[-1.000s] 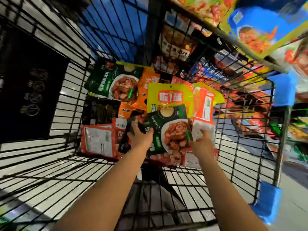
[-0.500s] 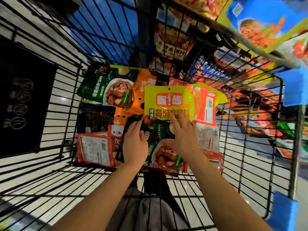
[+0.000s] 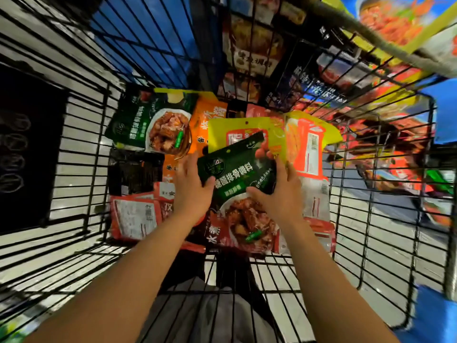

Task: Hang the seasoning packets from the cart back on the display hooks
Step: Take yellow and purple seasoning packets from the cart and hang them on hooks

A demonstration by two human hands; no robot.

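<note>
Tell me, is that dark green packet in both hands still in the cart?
Yes: the green packet is gripped low among the cart's wires.

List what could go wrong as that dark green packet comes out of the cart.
1. The left hand and right hand hold only the dark green packet's edges; it may slip.
2. The yellow packet beneath could shift or drag along.
3. The cart's wire walls might snag it.
</note>
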